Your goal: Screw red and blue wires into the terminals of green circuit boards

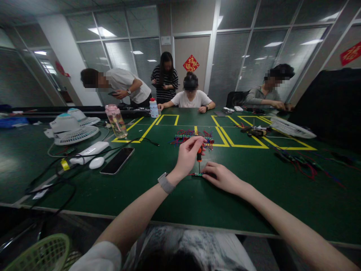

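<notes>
My left hand (188, 153) is closed around the handle of a black and orange screwdriver (199, 155), held upright. The shaft points straight down, and its tip meets a small green circuit board (198, 174) lying on the table. A red wire runs from the board's left end. With bent fingers, my right hand (221, 176) grips the board's right end; the fingertips partly cover it. Just beyond my left hand lies a bundle of similar boards with red and blue wires (182, 137), partly hidden by that hand.
Left on the green table (158, 203) are a phone (117, 160), a white mouse (96, 162), cables, a bottle (116, 121) and fans (73, 130). Tools (255, 131), a keyboard (291, 127) and wired boards (301, 160) lie right. Several people are across the table.
</notes>
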Demonstrator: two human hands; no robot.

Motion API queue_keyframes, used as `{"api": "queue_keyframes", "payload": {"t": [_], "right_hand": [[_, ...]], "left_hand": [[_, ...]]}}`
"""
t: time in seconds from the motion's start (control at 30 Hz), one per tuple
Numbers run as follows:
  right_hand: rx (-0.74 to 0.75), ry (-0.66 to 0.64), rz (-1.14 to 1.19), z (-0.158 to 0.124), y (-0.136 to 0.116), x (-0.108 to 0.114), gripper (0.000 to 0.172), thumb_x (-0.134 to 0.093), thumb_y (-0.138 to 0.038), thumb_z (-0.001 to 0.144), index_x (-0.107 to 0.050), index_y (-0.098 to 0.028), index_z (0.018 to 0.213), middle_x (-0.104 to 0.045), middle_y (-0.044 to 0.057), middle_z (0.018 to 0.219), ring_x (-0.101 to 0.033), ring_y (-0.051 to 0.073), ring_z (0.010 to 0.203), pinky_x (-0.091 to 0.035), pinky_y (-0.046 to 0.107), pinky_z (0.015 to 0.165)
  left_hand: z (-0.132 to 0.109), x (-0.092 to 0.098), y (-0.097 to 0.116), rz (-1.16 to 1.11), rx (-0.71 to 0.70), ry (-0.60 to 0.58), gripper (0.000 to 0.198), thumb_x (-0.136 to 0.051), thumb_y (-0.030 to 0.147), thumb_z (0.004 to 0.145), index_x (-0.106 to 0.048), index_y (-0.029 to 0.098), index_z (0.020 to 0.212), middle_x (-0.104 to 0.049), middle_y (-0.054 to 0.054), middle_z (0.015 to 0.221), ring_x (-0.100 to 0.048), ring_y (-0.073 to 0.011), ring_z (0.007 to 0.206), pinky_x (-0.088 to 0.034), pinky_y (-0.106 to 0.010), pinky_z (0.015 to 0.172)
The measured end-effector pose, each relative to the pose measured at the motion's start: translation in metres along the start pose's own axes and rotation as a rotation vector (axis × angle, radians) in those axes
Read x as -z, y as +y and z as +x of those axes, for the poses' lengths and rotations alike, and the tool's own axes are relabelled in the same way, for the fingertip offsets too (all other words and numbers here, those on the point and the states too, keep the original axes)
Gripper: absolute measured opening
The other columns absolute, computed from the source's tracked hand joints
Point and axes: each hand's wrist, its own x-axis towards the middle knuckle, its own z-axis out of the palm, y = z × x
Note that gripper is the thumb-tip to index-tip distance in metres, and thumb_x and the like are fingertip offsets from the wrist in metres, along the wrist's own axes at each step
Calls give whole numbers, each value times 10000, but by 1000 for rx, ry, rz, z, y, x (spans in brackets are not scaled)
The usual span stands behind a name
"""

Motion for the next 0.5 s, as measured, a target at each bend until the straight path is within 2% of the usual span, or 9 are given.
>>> {"api": "queue_keyframes", "payload": {"t": [0.2,0.4,0.5], "right_hand": [[4,0,-13,0,0,0,180,-515,-237,946,-680,-169,973,-595,64,922,-595,187,834,-472,280,745],[-1,-1,-14,0,-1,1,186,-517,-241,941,-686,-169,969,-600,69,921,-599,193,828,-476,290,741],[-2,3,-7,0,-1,1,181,-520,-240,938,-687,-175,966,-601,70,929,-601,190,829,-480,285,740]], "left_hand": [[-3,2,-6,135,-118,28,218,-643,370,851,-698,159,857,-613,-27,832,-597,-108,697,-548,-207,586],[-4,2,-6,273,-222,63,164,-634,312,872,-705,164,856,-602,-44,885,-600,-132,800,-518,-218,650],[-4,5,-9,318,-252,54,206,-557,317,926,-696,168,901,-613,-48,907,-605,-136,816,-507,-227,665]]}}
